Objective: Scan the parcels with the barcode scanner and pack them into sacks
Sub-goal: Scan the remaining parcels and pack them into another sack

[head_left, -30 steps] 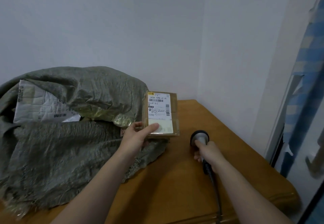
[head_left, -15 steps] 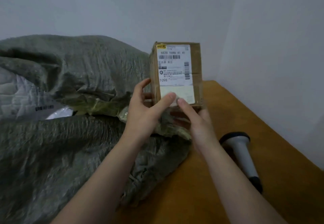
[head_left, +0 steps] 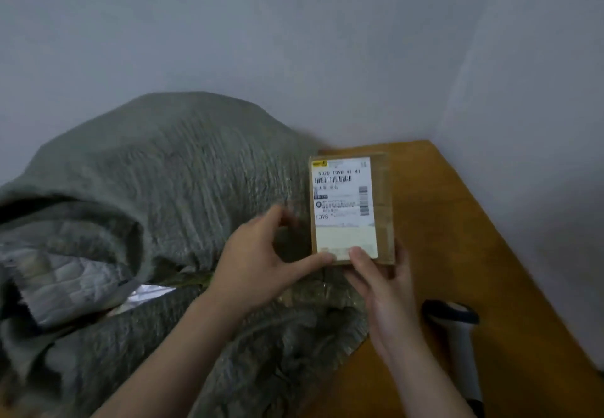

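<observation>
I held the parcel (head_left: 351, 208) at centre right of the frame, label facing me. Both hands gripped its bottom edge, the left hand (head_left: 261, 267) at the lower left corner and the right hand (head_left: 385, 290) at the lower right. The scanner (head_left: 457, 329) lay on the table (head_left: 457, 221) at lower right, just beside my right wrist. To pack well, I judged the parcel should travel left over the sack (head_left: 163, 172) to its dark mouth at far left. The open room lay there, away from the wall corner behind.
</observation>
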A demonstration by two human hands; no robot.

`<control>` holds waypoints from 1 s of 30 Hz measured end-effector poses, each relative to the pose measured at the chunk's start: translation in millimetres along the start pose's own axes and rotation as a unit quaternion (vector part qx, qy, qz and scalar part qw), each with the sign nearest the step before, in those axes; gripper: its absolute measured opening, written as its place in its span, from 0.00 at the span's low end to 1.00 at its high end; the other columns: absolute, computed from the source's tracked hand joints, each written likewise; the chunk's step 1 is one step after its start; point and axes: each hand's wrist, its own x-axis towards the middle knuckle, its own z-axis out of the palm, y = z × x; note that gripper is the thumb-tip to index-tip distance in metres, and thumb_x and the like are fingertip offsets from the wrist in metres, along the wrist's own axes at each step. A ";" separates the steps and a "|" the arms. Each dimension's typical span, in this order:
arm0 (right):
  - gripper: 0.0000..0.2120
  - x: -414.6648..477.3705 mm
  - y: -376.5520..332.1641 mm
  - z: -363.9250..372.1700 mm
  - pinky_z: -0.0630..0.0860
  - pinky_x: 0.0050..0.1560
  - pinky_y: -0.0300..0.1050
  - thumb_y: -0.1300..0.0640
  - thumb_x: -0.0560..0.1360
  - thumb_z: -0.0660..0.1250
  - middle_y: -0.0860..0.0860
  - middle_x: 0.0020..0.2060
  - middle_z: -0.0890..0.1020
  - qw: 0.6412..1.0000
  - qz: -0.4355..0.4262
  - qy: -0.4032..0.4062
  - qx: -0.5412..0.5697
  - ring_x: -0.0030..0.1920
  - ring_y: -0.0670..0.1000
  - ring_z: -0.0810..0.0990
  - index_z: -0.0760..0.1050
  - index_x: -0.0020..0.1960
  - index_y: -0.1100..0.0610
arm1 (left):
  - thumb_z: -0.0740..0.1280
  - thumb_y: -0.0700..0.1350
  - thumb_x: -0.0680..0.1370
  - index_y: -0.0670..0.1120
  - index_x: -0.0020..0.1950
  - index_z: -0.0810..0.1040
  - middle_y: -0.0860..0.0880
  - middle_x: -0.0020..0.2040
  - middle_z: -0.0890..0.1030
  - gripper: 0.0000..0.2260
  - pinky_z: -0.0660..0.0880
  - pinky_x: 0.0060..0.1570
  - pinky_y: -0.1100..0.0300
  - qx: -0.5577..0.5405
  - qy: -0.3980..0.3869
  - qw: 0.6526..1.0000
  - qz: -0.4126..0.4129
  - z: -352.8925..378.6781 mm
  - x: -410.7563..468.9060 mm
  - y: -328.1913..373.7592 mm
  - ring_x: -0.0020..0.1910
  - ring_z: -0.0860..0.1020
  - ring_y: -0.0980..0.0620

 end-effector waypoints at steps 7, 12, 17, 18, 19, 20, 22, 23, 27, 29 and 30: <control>0.33 -49.7 -31.4 33.4 0.82 0.57 0.58 0.51 0.65 0.79 0.55 0.58 0.85 0.991 0.120 0.051 0.023 0.54 0.60 0.86 0.72 0.67 0.50 | 0.72 0.59 0.67 0.54 0.52 0.88 0.49 0.76 0.73 0.16 0.54 0.75 0.27 0.434 -0.205 0.871 0.103 -71.8 -20.5 -36.8 0.81 0.62 0.40; 0.30 -83.5 -44.7 71.0 0.80 0.48 0.53 0.46 0.65 0.74 0.57 0.55 0.85 0.990 0.125 0.067 -0.005 0.49 0.61 0.85 0.74 0.65 0.53 | 0.75 0.47 0.73 0.52 0.63 0.82 0.52 0.64 0.83 0.19 0.81 0.48 0.50 0.241 -0.054 0.968 0.052 -147.5 14.7 -40.5 0.56 0.84 0.44; 0.41 -109.6 -51.3 115.4 0.80 0.43 0.50 0.38 0.58 0.81 0.58 0.55 0.85 0.994 0.088 0.007 -0.062 0.46 0.59 0.84 0.75 0.66 0.52 | 0.69 0.39 0.77 0.48 0.73 0.75 0.50 0.73 0.76 0.24 0.79 0.54 0.46 0.214 0.010 0.974 0.078 -211.8 58.5 -20.1 0.62 0.80 0.40; 0.47 -110.4 -51.7 120.8 0.80 0.42 0.49 0.34 0.52 0.83 0.56 0.55 0.85 0.994 0.075 -0.005 -0.077 0.47 0.58 0.85 0.75 0.66 0.51 | 0.67 0.39 0.77 0.48 0.76 0.72 0.49 0.75 0.74 0.26 0.78 0.54 0.46 0.206 0.017 0.975 0.079 -221.0 65.3 -17.0 0.63 0.79 0.39; 0.50 -111.8 -52.7 126.7 0.81 0.42 0.48 0.31 0.48 0.82 0.53 0.54 0.86 0.994 0.061 -0.016 -0.088 0.49 0.56 0.86 0.75 0.65 0.50 | 0.66 0.38 0.78 0.49 0.78 0.69 0.49 0.76 0.72 0.27 0.79 0.54 0.45 0.200 0.024 0.976 0.080 -230.7 71.2 -14.5 0.63 0.79 0.38; 0.51 -111.9 -51.9 131.7 0.81 0.44 0.48 0.30 0.46 0.82 0.51 0.53 0.86 0.993 0.046 -0.028 -0.105 0.50 0.54 0.87 0.75 0.63 0.50 | 0.65 0.39 0.79 0.50 0.79 0.67 0.50 0.76 0.71 0.28 0.79 0.53 0.44 0.195 0.034 0.976 0.087 -240.3 76.4 -12.4 0.62 0.79 0.38; 0.49 -112.8 -51.4 145.1 0.81 0.46 0.48 0.30 0.47 0.82 0.51 0.51 0.87 0.987 0.022 -0.054 -0.149 0.51 0.53 0.87 0.75 0.62 0.50 | 0.63 0.40 0.80 0.53 0.80 0.65 0.51 0.77 0.69 0.28 0.79 0.52 0.43 0.197 0.052 0.973 0.107 -258.8 83.6 -9.5 0.61 0.79 0.38; 0.47 -113.0 -51.2 153.4 0.81 0.46 0.47 0.32 0.49 0.81 0.51 0.51 0.87 0.985 0.010 -0.067 -0.161 0.51 0.53 0.86 0.75 0.62 0.51 | 0.62 0.40 0.80 0.54 0.80 0.64 0.52 0.77 0.69 0.29 0.79 0.51 0.44 0.202 0.059 0.971 0.113 -267.4 86.4 -8.2 0.61 0.79 0.39; 0.38 -110.2 -54.0 192.0 0.81 0.47 0.46 0.38 0.57 0.79 0.51 0.51 0.87 0.972 -0.040 -0.108 -0.205 0.53 0.53 0.86 0.76 0.61 0.53 | 0.61 0.43 0.81 0.60 0.82 0.55 0.50 0.69 0.73 0.32 0.77 0.46 0.48 0.235 0.056 0.965 0.104 -299.3 95.0 -4.6 0.55 0.79 0.40; 0.30 -110.3 -56.3 212.9 0.82 0.50 0.49 0.40 0.61 0.78 0.52 0.51 0.87 0.956 -0.056 -0.141 -0.250 0.52 0.53 0.86 0.76 0.59 0.50 | 0.60 0.42 0.81 0.62 0.83 0.50 0.48 0.65 0.74 0.35 0.73 0.44 0.49 0.247 0.020 0.965 0.087 -318.7 100.6 -4.3 0.53 0.78 0.41; 0.27 -109.0 -55.4 222.6 0.82 0.52 0.51 0.38 0.63 0.78 0.51 0.51 0.87 0.944 -0.062 -0.153 -0.285 0.52 0.51 0.86 0.76 0.58 0.46 | 0.60 0.40 0.80 0.63 0.83 0.49 0.47 0.65 0.74 0.36 0.73 0.44 0.50 0.249 0.002 0.965 0.086 -329.3 103.1 -4.5 0.54 0.77 0.41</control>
